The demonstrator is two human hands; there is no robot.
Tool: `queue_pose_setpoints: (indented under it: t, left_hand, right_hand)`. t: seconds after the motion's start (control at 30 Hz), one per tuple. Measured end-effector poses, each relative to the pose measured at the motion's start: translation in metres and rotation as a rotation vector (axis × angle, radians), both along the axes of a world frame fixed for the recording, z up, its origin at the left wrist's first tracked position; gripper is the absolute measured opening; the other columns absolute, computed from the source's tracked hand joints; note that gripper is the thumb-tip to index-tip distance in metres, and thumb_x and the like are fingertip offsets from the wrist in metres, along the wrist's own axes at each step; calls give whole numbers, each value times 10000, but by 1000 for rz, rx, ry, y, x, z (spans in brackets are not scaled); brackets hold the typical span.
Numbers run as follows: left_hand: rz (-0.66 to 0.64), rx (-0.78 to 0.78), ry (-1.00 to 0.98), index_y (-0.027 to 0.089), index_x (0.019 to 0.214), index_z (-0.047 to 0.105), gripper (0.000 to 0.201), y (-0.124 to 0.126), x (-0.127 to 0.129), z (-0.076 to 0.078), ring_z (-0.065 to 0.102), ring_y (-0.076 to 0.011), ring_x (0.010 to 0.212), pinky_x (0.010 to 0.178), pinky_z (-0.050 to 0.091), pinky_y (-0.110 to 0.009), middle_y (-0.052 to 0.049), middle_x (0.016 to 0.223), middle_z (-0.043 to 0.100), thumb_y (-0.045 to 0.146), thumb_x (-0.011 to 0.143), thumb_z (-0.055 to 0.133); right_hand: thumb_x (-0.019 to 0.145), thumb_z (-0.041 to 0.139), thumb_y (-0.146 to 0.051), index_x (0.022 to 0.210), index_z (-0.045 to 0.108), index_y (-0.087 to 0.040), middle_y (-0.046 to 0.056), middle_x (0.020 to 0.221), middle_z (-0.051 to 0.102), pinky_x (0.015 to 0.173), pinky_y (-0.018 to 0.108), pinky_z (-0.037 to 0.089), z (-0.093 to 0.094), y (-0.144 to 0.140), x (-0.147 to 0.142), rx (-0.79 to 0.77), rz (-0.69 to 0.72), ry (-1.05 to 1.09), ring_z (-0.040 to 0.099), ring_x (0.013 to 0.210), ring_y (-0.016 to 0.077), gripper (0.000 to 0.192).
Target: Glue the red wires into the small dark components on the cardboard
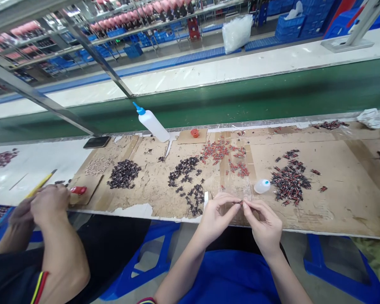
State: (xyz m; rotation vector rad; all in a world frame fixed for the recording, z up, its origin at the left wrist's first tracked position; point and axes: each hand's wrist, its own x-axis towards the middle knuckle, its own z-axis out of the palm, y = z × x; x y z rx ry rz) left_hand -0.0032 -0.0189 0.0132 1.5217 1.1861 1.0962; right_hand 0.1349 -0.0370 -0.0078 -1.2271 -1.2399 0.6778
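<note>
My left hand (215, 216) and my right hand (264, 223) meet at the cardboard's front edge. The fingertips of both pinch a tiny dark-and-red part (240, 202), mostly hidden by the fingers. Just beyond my right hand lies a small white squeeze bottle (261, 186) with a blue tip. To its right is a heap of black-and-red parts (291, 183). Farther from me, loose red parts (215, 151) are scattered. Left of my left hand lie small black parts (195, 198), and a small white block (206, 197) is close by that hand.
A co-worker's hands (50, 202) work at the left, near a yellow pencil-like tool (41, 183). A tall white bottle (153, 125) with a blue nozzle leans at the back. Also there are a red cap (194, 133), a phone (96, 142) and a black heap (124, 174). Beyond runs a green belt (221, 99).
</note>
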Motion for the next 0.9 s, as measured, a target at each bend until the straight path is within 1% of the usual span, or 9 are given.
queue_pose_setpoints:
  t: [0.1, 0.23, 0.37, 0.43, 0.5, 0.63, 0.77, 0.9]
  left_hand:
    - [35, 10, 7, 186, 889, 757, 145, -4, 1, 0, 665, -195, 875, 820, 548, -329, -87, 870, 743, 271, 851, 646]
    - [39, 70, 31, 202, 884, 761, 134, -5, -2, -2, 663, -194, 863, 807, 553, -334, -76, 860, 750, 264, 862, 645]
    - [74, 171, 76, 217, 884, 764, 147, -4, -2, -7, 654, -191, 851, 788, 554, -337, -66, 831, 752, 247, 882, 620]
    - [75, 185, 82, 218, 884, 763, 146, -5, -1, -8, 651, -192, 849, 790, 552, -340, -65, 830, 751, 244, 883, 619]
    - [69, 152, 73, 213, 879, 761, 137, -5, -1, -7, 652, -191, 844, 792, 551, -339, -67, 832, 749, 252, 876, 629]
    - [61, 75, 55, 197, 896, 750, 130, -6, 1, -1, 655, -189, 862, 799, 547, -320, -75, 858, 740, 248, 867, 634]
    - [63, 91, 85, 190, 898, 732, 125, -8, 2, 3, 649, -186, 879, 808, 542, -311, -73, 867, 733, 194, 861, 613]
    - [81, 106, 167, 193, 886, 708, 126, -10, 4, 4, 639, -188, 887, 824, 530, -328, -59, 873, 725, 157, 842, 596]
  right_hand:
    - [811, 668, -278, 782, 752, -214, 44, 710, 706, 616, 300, 561, 2, 2, 2, -10, 48, 7, 665, 653, 175, 110]
    - [799, 679, -320, 769, 760, -219, 45, 737, 731, 644, 304, 577, 4, 6, 4, -113, 134, 84, 689, 681, 186, 133]
    - [779, 699, -355, 754, 758, -214, 50, 762, 748, 682, 319, 593, 4, 6, 2, -181, 154, 205, 709, 720, 203, 155]
    - [778, 700, -353, 762, 756, -212, 52, 769, 749, 699, 327, 596, 3, 6, 2, -188, 160, 222, 712, 733, 206, 153]
    - [788, 694, -342, 773, 754, -211, 54, 778, 743, 712, 327, 592, 2, 5, 1, -177, 144, 193, 707, 746, 204, 145]
    - [815, 676, -317, 783, 746, -214, 56, 785, 728, 708, 313, 578, -1, 2, 0, -105, 80, 117, 691, 751, 194, 128]
    - [840, 654, -291, 805, 747, -216, 52, 784, 725, 691, 302, 574, -2, 0, -1, -67, 72, 60, 688, 741, 187, 125]
    - [844, 645, -248, 810, 742, -208, 52, 784, 725, 695, 297, 578, 2, 0, 1, -7, 64, -39, 686, 722, 178, 110]
